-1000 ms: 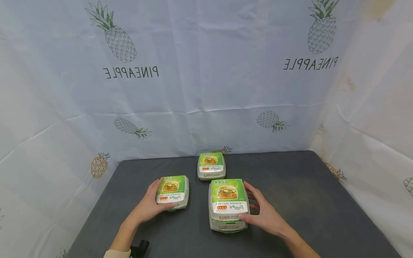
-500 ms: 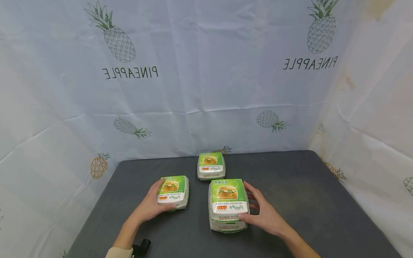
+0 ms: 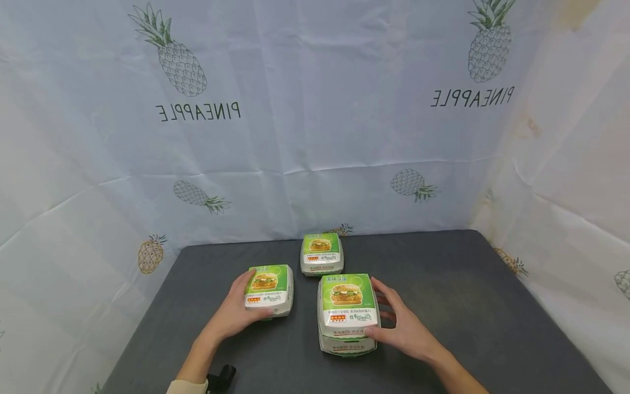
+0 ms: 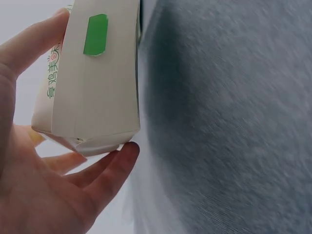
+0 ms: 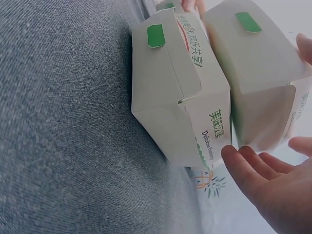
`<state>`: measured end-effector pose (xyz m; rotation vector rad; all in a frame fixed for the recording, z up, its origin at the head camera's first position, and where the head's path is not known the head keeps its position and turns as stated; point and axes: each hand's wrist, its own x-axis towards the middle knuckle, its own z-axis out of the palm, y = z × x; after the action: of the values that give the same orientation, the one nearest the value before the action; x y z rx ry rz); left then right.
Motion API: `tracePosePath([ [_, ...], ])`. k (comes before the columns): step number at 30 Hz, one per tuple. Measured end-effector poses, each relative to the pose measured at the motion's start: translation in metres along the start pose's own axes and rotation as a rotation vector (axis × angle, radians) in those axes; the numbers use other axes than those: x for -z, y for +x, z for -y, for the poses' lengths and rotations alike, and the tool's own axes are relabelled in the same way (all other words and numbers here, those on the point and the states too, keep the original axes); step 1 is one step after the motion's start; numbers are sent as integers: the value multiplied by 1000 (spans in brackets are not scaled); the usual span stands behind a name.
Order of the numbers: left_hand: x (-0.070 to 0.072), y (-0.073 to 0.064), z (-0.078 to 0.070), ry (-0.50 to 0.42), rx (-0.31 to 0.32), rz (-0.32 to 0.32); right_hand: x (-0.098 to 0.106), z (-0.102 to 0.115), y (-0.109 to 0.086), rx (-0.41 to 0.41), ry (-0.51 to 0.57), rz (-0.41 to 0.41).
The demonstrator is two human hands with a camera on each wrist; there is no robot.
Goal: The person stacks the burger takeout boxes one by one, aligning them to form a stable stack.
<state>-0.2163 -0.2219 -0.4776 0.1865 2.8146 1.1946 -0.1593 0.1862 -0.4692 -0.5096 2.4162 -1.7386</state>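
My left hand [image 3: 226,317] grips a green-and-white hamburger box [image 3: 268,290], thumb at its front and fingers along its far left side. In the left wrist view, the box's pale side with a green tab [image 4: 95,35] faces the camera, and a dark shadow lies on the table beside it. To the right, two matching boxes are stacked. My right hand [image 3: 406,331] holds the upper box [image 3: 346,303] by its right side, its thumb at the front corner. Beneath it sits the lower box [image 3: 347,346]; the right wrist view shows the upper one tilted against it.
Another hamburger box [image 3: 322,254] stands near the table's back edge, behind the gap between the held boxes. The dark grey table [image 3: 453,290] is enclosed by a white pineapple-print cloth [image 3: 315,109]. A black strap end [image 3: 223,377] shows by my left wrist.
My left hand has carried its hamburger box slightly right and away from me, nearer the stack. The right hand and the stacked boxes have stayed in place.
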Motion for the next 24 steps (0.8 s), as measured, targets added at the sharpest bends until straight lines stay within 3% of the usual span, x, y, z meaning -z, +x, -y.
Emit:
tracePosePath([
  [8,1,-2,-16,-5,-6,-15,0,1,0,1,-21,-11],
  [24,19,-14,-56,-38,-111,-96,1,3,-1,12,6,5],
])
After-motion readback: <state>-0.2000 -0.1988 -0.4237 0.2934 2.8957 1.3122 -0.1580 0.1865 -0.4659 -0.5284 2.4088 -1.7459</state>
